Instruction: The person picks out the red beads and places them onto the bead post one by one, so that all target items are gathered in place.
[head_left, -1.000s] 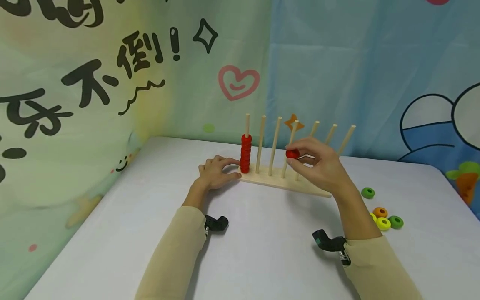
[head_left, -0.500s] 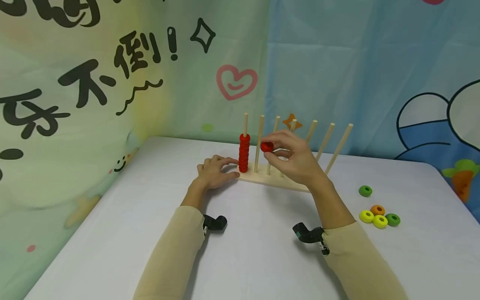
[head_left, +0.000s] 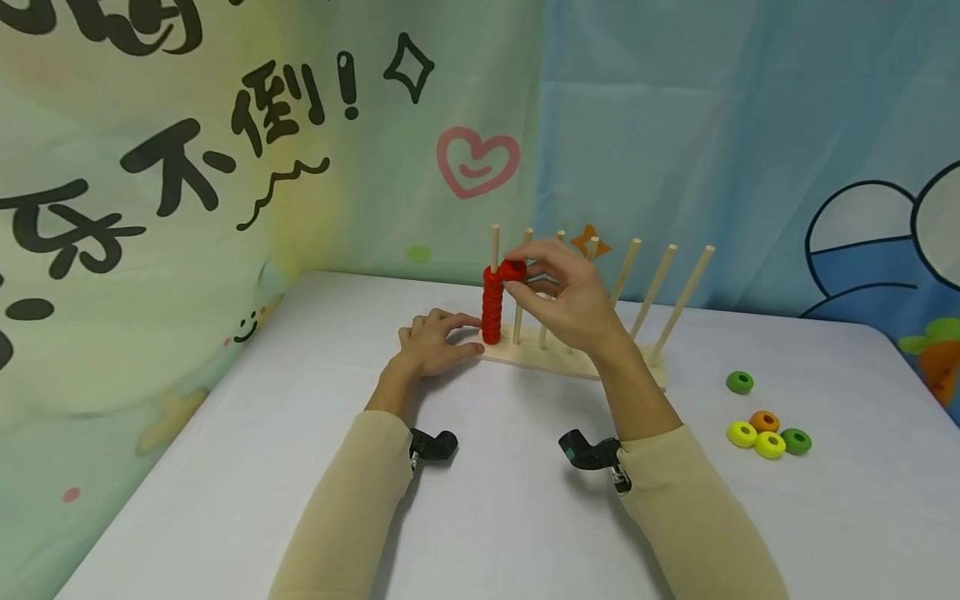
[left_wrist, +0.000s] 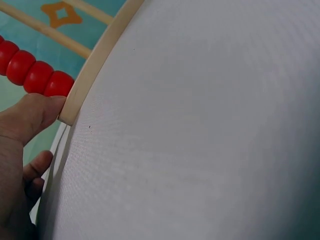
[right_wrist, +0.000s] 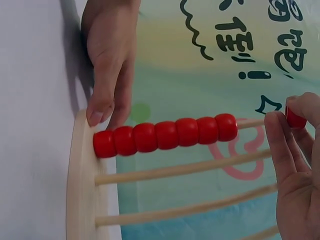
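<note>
A wooden peg stand [head_left: 543,360] with several upright pegs stands on the table. My left hand [head_left: 433,343] holds its left end, thumb and forefinger against the base. The leftmost peg carries a stack of red beads [head_left: 491,312], and its bare tip sticks out above them. Between thumb and fingertips, my right hand [head_left: 572,298] pinches another red bead [head_left: 513,271], just right of that peg near the top of the stack. In the right wrist view this held bead [right_wrist: 296,119] is partly covered by the thumb and lies close to the peg's hidden tip.
Loose beads lie on the table to the right: a green bead [head_left: 739,382] apart, then an orange bead [head_left: 764,421], two yellow beads [head_left: 769,445] and another green bead [head_left: 797,441] grouped together. A printed cloth backdrop [head_left: 637,125] hangs behind the table [head_left: 510,500].
My right hand has carried the red bead leftward and slightly up, from the middle pegs to beside the leftmost peg. The left hand has stayed at the stand's end.
</note>
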